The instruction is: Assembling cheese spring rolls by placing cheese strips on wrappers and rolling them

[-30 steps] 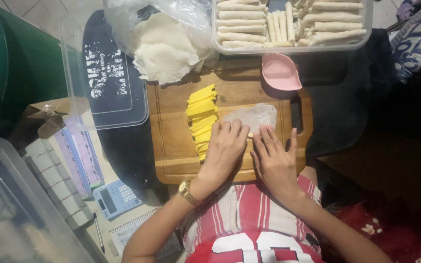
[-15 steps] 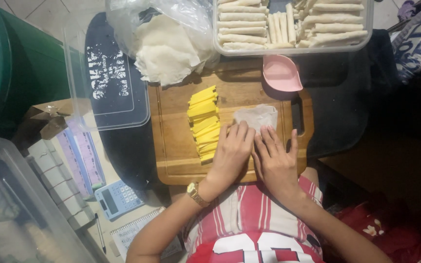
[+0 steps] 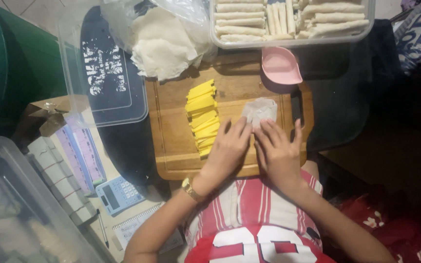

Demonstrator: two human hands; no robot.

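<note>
Hands flat on wrapper, wooden cutting board.
Left hand (image 3: 228, 148) and right hand (image 3: 277, 151) press open-palmed (gripping nothing) on a thin white wrapper (image 3: 260, 110) lying on the cutting board (image 3: 171, 146), beside yellow sticks (image 3: 201, 113); pink dish (image 3: 280, 65) behind.

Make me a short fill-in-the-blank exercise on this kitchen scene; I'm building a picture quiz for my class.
1. Both hands, the left hand and the right hand, press on a thin white wrapper that lies on a wooden ____.
2. The row of sticks to the left of the wrapper is ____ in colour.
3. The small bowl at the far edge of the board is ____.
4. The clear container at the top holds finished ____.

Missing words: cutting board; yellow; pink; rolls
</note>
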